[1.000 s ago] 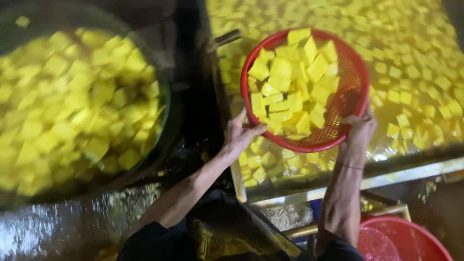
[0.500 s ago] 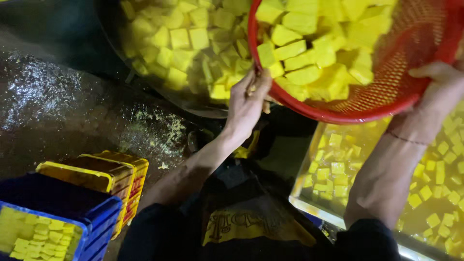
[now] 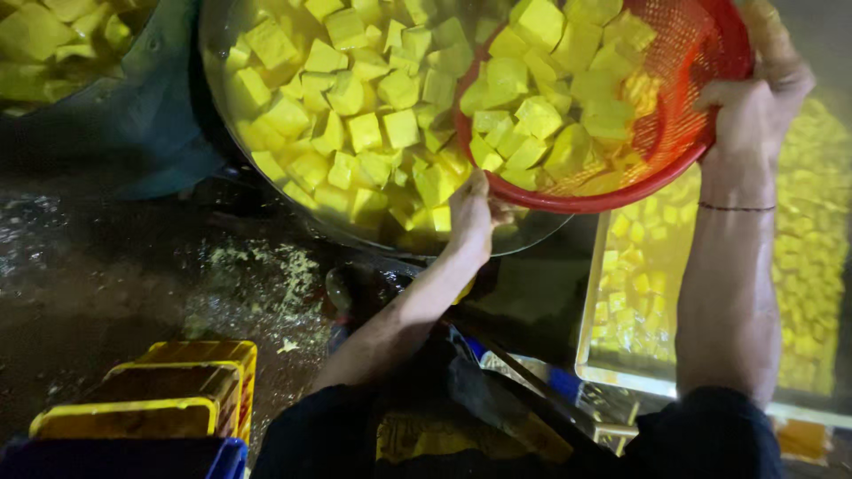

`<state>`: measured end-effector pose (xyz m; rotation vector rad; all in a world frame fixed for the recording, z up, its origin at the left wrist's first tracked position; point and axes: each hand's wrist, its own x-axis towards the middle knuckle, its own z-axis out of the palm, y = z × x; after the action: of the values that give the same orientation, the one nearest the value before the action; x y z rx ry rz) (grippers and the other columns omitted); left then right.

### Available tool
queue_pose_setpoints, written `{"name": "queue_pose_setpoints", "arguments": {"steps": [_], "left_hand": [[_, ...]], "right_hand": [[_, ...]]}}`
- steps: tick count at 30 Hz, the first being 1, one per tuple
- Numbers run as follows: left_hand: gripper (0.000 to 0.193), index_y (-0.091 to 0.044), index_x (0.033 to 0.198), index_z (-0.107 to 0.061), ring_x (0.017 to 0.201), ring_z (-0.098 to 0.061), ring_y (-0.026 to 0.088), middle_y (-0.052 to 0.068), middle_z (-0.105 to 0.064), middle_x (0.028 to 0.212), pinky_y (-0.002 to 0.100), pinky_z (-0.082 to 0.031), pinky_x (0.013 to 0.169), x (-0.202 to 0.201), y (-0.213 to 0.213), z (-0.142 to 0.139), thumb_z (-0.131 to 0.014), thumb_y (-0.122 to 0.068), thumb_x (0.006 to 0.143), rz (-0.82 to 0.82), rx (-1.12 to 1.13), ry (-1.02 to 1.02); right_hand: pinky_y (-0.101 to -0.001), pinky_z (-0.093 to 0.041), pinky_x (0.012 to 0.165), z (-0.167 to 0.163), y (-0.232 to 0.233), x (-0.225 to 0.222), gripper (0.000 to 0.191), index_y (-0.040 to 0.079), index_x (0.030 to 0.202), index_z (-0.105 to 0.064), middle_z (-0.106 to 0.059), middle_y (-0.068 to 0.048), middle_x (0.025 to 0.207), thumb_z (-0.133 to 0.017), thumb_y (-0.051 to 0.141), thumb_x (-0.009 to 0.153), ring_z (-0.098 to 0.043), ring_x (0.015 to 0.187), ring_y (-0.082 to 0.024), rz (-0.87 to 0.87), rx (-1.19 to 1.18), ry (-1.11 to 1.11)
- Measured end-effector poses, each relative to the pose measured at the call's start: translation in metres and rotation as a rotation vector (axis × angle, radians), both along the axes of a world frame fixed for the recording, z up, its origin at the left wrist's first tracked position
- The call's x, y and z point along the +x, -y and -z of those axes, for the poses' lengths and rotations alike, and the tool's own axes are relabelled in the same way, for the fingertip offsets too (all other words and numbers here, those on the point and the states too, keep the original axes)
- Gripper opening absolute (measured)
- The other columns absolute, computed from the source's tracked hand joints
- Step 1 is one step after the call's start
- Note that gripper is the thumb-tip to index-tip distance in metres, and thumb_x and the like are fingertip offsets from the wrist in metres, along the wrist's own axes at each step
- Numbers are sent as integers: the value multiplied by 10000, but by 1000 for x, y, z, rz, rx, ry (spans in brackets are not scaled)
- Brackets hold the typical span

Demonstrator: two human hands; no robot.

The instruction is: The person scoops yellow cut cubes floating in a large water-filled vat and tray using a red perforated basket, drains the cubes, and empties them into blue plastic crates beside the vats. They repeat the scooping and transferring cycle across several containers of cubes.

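Fingers (image 3: 754, 102) of both hands clamped — red basket (image 3: 683, 106).

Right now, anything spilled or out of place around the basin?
Yes. Pale yellow crumbs are scattered on the wet floor left of the basin. The red basket is tilted over the basin, held by the left hand and right hand; its cubes look contained.

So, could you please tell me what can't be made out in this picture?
- Head view: basket top rim, cut off by the frame edge.
- Left hand fingers, hidden behind the basket.
- Basin bottom, covered by yellow cubes.
- Crates contents, too dark.
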<state>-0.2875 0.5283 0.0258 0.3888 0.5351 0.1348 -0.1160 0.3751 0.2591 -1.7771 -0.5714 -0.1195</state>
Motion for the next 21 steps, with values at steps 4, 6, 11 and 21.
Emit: {"name": "queue_pose_setpoints", "arguments": {"steps": [4, 6, 11, 21], "left_hand": [[350, -58, 1054, -618, 574, -652, 174, 68, -688, 775, 268, -507, 440, 22, 28, 8, -418, -343, 1092, 66, -280, 45], [429, -22, 1042, -606, 594, -672, 190, 90, -679, 778, 258, -517, 452, 27, 58, 11, -379, -379, 1108, 99, -426, 122], [472, -52, 989, -548, 674, -700, 228, 53, -618, 768, 240, -570, 542, 30, 107, 18, -410, -437, 1224, 15, -903, 390], [268, -24, 1198, -521, 652, -648, 241, 151, -687, 927, 276, -540, 511, 62, 112, -21, -361, -211, 1092, 69, -865, 508]], "right_hand": [[-304, -599, 1004, -31, -48, -11, 699, -97, 1301, -690, -724, -112, 1318, -537, -215, 629, -705, 1221, -224, -14, -204, 157], [-308, -611, 966, -38, -60, -17, 628, -101, 1246, -712, -732, -133, 1260, -529, -225, 658, -697, 1120, -217, -69, -319, 248], [-344, -551, 792, -35, -105, -36, 525, -4, 1156, -762, -738, -168, 1005, -557, -128, 688, -716, 888, -264, -164, -786, 687], [-467, -547, 735, 19, -144, -39, 323, 44, 1061, -670, -633, -158, 992, -717, 52, 741, -647, 879, -374, 89, -881, 1064]]}}
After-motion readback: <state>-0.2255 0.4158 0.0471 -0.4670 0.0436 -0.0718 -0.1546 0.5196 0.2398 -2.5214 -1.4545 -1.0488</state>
